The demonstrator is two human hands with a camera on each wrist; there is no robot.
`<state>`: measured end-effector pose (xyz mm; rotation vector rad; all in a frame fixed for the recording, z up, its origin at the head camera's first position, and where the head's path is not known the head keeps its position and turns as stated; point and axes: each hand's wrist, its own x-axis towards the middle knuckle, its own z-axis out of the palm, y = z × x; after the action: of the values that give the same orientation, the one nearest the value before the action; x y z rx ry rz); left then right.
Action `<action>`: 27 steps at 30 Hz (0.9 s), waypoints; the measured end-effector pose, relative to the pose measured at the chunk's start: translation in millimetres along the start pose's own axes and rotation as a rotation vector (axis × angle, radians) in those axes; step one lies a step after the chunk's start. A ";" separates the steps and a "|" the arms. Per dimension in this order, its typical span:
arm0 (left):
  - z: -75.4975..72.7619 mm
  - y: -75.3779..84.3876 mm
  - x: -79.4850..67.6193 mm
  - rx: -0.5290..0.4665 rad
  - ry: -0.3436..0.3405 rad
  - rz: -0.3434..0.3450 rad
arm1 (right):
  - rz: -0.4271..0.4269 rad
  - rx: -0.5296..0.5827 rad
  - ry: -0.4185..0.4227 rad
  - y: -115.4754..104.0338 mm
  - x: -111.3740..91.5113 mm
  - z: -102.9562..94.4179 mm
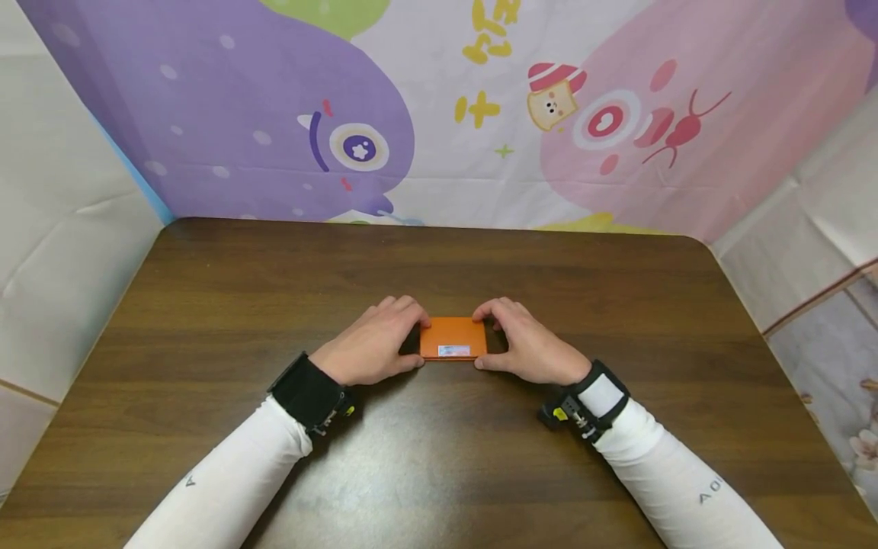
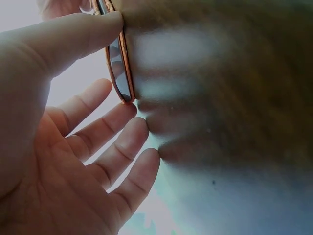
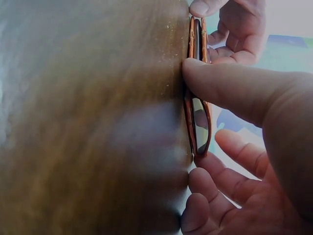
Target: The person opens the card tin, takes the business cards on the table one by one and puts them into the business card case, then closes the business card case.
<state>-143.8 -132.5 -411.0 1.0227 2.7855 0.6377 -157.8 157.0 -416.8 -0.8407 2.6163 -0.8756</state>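
A flat orange case [image 1: 453, 332], with a small whitish label [image 1: 454, 351] near its front edge, lies on the table. My left hand [image 1: 370, 345] holds its left end, thumb at the near corner and index finger at the far one. At the opposite end my right hand [image 1: 533, 347] grips it in a mirrored way. Edge on, in the left wrist view, the case [image 2: 129, 73] has two thin orange layers with a dark, shiny strip between them. The right wrist view shows the right thumb [image 3: 215, 83] against the same layered edge.
The brown wooden table [image 1: 439, 267] has wood grain and a bright light reflection near the front. Behind it hangs a cloth [image 1: 473, 175] with purple and pink cartoon figures. Pale sheets [image 1: 68, 229] border the left and right sides.
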 end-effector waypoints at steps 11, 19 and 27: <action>-0.4 0.2 -2.0 -0.001 0.005 -0.002 | -0.014 -0.031 0.010 -1.6 0.1 0.6; -4.7 3.2 -4.3 -0.005 0.037 -0.005 | -0.014 -0.056 0.038 -8.1 -3.3 -4.4; -9.7 4.9 -7.9 -0.012 0.083 -0.014 | -0.027 -0.079 0.067 -15.1 -6.4 -10.6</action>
<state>-137.2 -137.6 -400.5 0.9959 2.8532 0.7100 -150.2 156.0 -398.8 -0.8832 2.7198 -0.8256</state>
